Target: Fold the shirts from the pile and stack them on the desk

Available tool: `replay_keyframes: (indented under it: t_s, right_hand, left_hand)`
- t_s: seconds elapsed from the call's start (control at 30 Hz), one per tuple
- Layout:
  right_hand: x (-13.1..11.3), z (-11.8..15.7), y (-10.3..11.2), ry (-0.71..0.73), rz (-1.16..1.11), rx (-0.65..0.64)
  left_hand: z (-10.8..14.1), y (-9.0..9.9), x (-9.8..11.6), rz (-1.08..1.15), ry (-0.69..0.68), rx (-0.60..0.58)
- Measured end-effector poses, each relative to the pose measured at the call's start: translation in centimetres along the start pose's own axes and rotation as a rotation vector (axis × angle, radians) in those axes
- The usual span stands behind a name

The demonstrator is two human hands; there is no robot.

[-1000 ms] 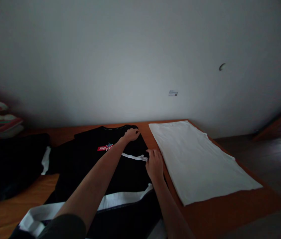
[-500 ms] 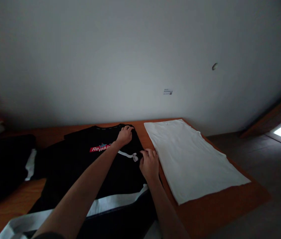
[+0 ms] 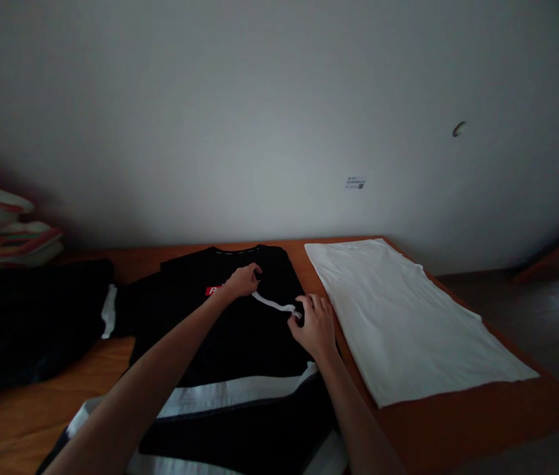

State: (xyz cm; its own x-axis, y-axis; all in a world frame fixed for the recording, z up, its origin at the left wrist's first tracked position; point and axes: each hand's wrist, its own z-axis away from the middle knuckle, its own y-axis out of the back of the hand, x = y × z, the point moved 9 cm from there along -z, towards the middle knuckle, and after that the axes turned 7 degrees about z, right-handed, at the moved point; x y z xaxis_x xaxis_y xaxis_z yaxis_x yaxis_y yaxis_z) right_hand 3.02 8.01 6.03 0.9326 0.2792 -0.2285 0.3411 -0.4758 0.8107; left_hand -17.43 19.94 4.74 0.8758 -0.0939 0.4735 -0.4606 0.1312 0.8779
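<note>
A black T-shirt (image 3: 254, 349) with a red printed label lies spread on the wooden surface, its right side folded inward. A narrow white trim (image 3: 274, 304) runs across its chest between my two hands. My left hand (image 3: 242, 280) has its fingers bent onto the cloth at the trim's upper left end and partly covers the red print (image 3: 213, 290). At the trim's lower right end, the thumb and fingers of my right hand (image 3: 315, 323) close on the sleeve cloth. Broad white bands (image 3: 235, 390) cross the dark fabric nearer to me.
A white garment (image 3: 398, 316) lies flat to the right, close to my right hand. On the left are a dark bundle (image 3: 27, 323) and a stack of books (image 3: 17, 244) with a pale object on top. The wall (image 3: 260, 132) stands behind the wooden surface (image 3: 457, 422).
My left hand has come down from the shirt's shoulder to the white trim. The trim, curled at its right end before, is straighter. The view has turned left.
</note>
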Motion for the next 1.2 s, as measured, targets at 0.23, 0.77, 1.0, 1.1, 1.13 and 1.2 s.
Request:
replay_keyframes:
  t_s: [0.23, 0.77, 1.0, 1.1, 1.13, 1.2]
  right_hand:
    - [0.0, 0.1, -0.4, 0.026, -0.06, -0.027]
    - [-0.6, 0.1, -0.8, 0.114, -0.062, -0.039]
    - [-0.7, 0.5, -2.3, 0.16, -0.041, -0.126]
    - [-0.8, 0.4, -2.2, 0.172, -0.015, -0.125]
    - [-0.8, 0.4, -2.1, 0.174, -0.008, -0.12]
    - [-0.8, 0.4, -2.2, 0.175, 0.008, -0.116]
  left_hand:
    - [1.0, -1.0, 0.4, 0.016, -0.027, -0.011]
    - [4.5, -4.1, 4.5, -0.162, -0.34, 0.066]
    - [5.1, -4.8, 4.6, -0.153, -0.408, 0.09]
    - [7.0, -3.7, 5.0, -0.156, -0.439, 0.117]
    - [7.9, -3.2, 4.9, -0.157, -0.45, 0.121]
    - [9.8, -2.0, 4.0, -0.159, -0.45, 0.131]
